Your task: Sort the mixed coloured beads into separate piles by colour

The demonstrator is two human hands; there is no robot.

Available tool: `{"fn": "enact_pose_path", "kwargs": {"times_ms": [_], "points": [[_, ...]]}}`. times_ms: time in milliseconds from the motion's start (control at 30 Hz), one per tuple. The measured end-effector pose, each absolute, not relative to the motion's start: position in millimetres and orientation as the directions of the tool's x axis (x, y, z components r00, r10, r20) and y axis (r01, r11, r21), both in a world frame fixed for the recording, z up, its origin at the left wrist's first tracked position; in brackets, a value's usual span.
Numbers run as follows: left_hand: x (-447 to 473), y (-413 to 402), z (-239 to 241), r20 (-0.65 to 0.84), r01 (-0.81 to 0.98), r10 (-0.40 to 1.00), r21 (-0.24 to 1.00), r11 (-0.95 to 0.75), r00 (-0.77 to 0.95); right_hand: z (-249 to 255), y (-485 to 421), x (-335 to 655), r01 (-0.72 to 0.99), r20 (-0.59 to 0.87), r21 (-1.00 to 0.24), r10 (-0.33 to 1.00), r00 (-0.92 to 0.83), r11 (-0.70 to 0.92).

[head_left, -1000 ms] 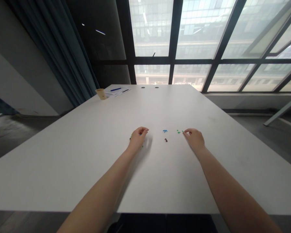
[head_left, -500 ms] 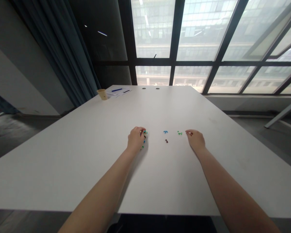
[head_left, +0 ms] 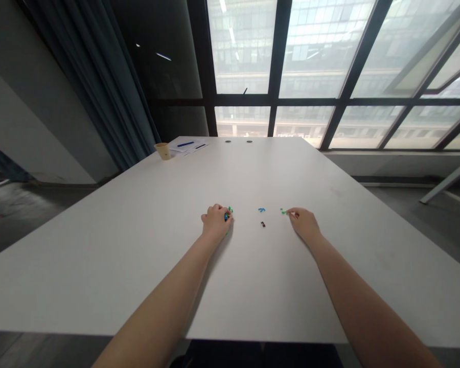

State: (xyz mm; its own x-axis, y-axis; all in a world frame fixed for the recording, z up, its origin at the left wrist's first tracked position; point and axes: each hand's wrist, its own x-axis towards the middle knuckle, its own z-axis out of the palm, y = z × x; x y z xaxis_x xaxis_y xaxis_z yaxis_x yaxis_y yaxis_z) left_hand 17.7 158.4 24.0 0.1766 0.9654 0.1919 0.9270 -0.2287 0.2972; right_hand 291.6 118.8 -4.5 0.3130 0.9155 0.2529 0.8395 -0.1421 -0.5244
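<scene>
My left hand (head_left: 216,221) rests on the white table with its fingers curled at a cluster of tiny coloured pieces (head_left: 230,209), green and blue among them. A small blue piece (head_left: 226,217) shows at its fingertips, and the hand covers part of the cluster. On the right, my right hand (head_left: 305,223) has its thumb and fingers pinched together at a few small green pieces (head_left: 282,211); what lies in the pinch is too small to make out. Between the hands are a little group of blue pieces (head_left: 261,209) and, nearer me, some dark brown pieces (head_left: 263,224).
The white table (head_left: 260,286) stretches toward tall windows. At its far left stand a yellow paper cup (head_left: 163,151) and papers (head_left: 184,148) with a blue pen (head_left: 185,144) on them. A dark curtain (head_left: 111,87) hangs beyond the left edge.
My right hand has moved left, its fingertips now at the green pieces. My left fingers have shifted slightly and now have a blue piece at their tips.
</scene>
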Motion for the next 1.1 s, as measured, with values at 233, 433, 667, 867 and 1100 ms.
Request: {"fn": "enact_pose_path", "kwargs": {"times_ms": [233, 433, 667, 867, 1100], "points": [[17.3, 159.3, 20.4, 0.178, 0.931, 0.965, 0.275, -0.239, 0.195, -4.7, 118.5, 289.4, 0.843, 0.289, -0.53, 0.915, 0.281, -0.091], [16.7, 160.0, 21.6, 0.174, 0.946, 0.968, 0.241, -0.218, 0.178, -3.1, 118.5, 289.0, 0.834, 0.307, -0.547, 0.911, 0.275, -0.068], [15.0, 160.0, 20.5, 0.196, 0.948, 0.963, 0.223, -0.228, 0.185, -0.2, 117.6, 287.5, 0.824, 0.3, -0.564, 0.916, 0.268, -0.057], [16.0, 162.8, 19.9, 0.216, 0.893, 0.963, 0.384, -0.236, 0.162, 0.9, 116.7, 287.3, 0.825, 0.325, -0.564, 0.913, 0.248, -0.024], [32.9, 152.3, 25.5, -0.119, 0.023, 0.944, 0.993, 0.118, 0.307, 4.3, 115.1, 281.0, 0.82, 0.386, -0.567, 0.905, 0.178, 0.081]]}}
